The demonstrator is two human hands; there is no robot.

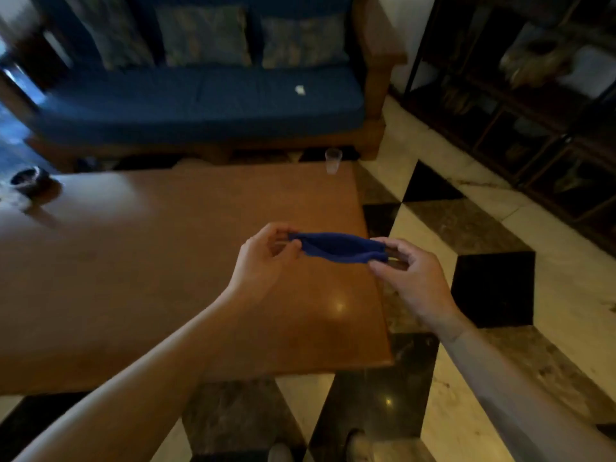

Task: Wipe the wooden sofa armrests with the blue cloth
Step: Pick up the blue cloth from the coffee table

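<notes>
Blue cloth (336, 248) stretched over the counter's (133, 261) right edge, my left hand (266, 258) and right hand (410, 278) fingers pinching its ends, readying a wiping pad.

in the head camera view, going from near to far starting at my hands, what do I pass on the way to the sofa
Dark blue cloth pinched between left hand and right hand → brown wooden coffee table → clear plastic cup at its far edge → blue cushioned wooden sofa.

table (166, 261): brown wood, glossy | cup (332, 160): clear, upright at table's far right edge | ashtray (28, 181): dark, at far left edge | floor (466, 228): checkered black, cream and brown tiles | cabinet (520, 95): dark, glass-fronted, on right
</notes>
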